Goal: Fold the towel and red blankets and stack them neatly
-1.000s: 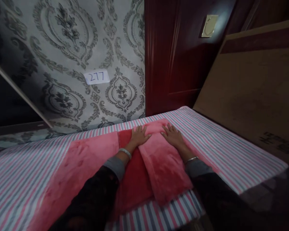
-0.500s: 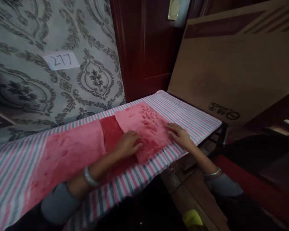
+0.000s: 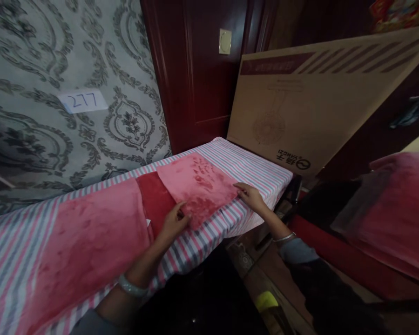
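Note:
A long pink plush cloth (image 3: 94, 237) lies spread along a striped sheet (image 3: 237, 158). Its right end is a folded-over flap (image 3: 209, 179), lighter pink with darker brushed marks. Between the flap and the left part, a deep red strip (image 3: 153, 193) shows, with a small white tag (image 3: 148, 223) at its edge. My left hand (image 3: 174, 221) is closed in a pinch at the flap's near left corner. At the flap's right corner, my right hand (image 3: 250, 196) pinches the edge between thumb and fingers. Both wrists wear a bangle.
A big cardboard box (image 3: 282, 107) leans behind the bed-like surface, beside a dark red door (image 3: 202, 70). Patterned wallpaper with a paper marked 277 (image 3: 84, 101) is at left. A pile of pink-red cloth (image 3: 401, 218) lies at right; something yellow (image 3: 266, 301) is on the floor.
My left hand has moved from lying over the red strip to the flap's near corner and has closed. My right hand now grips the right corner. The view has shifted right.

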{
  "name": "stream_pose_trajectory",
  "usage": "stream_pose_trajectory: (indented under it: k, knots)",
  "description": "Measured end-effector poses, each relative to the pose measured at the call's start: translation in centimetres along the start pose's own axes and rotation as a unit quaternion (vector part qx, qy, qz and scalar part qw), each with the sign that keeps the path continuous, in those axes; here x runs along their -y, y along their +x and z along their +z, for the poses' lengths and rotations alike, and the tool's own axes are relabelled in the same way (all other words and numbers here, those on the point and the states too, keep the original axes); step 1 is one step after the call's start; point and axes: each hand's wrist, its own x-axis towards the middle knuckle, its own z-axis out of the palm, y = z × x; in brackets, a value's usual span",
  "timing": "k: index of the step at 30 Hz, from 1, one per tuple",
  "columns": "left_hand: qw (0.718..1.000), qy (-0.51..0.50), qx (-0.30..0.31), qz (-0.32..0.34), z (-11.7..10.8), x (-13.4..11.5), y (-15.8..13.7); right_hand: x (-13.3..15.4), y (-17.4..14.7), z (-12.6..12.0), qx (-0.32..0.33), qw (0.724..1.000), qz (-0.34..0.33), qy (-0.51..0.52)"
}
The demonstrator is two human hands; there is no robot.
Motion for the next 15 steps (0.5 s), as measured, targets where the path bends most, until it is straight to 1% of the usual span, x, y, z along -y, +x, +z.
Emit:
stream_pose_trajectory:
  k: [4, 8, 10, 12, 13, 15]
  knots:
    - [0.999, -0.03, -0.022, -0.009, 1.1, -0.6, -0.1, -0.2, 0.3, 0.1, -0.001, 1.0, -0.019, -0.011]
    - [0.997, -0.063, -0.028, -0.027, 1.4, -1.6, -0.4, 0.0, 0.6, -0.3, 0.026, 0.997, -0.039, -0.064]
    - [0.996, -0.08, -0.02, -0.028, 1.4, -1.9, -0.4, 0.4, 0.8, -0.6, 0.041, 0.994, -0.052, -0.091]
    - [0.997, -0.078, 0.0, -0.027, 1.4, -2.3, -0.3, 0.8, 1.0, -1.0, 0.056, 0.99, -0.078, -0.099]
    - [0.997, -0.068, 0.01, -0.022, 1.4, -2.4, -0.1, 1.0, 1.1, -1.1, 0.065, 0.989, -0.093, -0.097]
    - [0.999, -0.032, 0.013, 0.002, 1.3, -2.7, 0.2, 1.3, 1.3, -1.3, 0.08, 0.986, -0.114, -0.091]
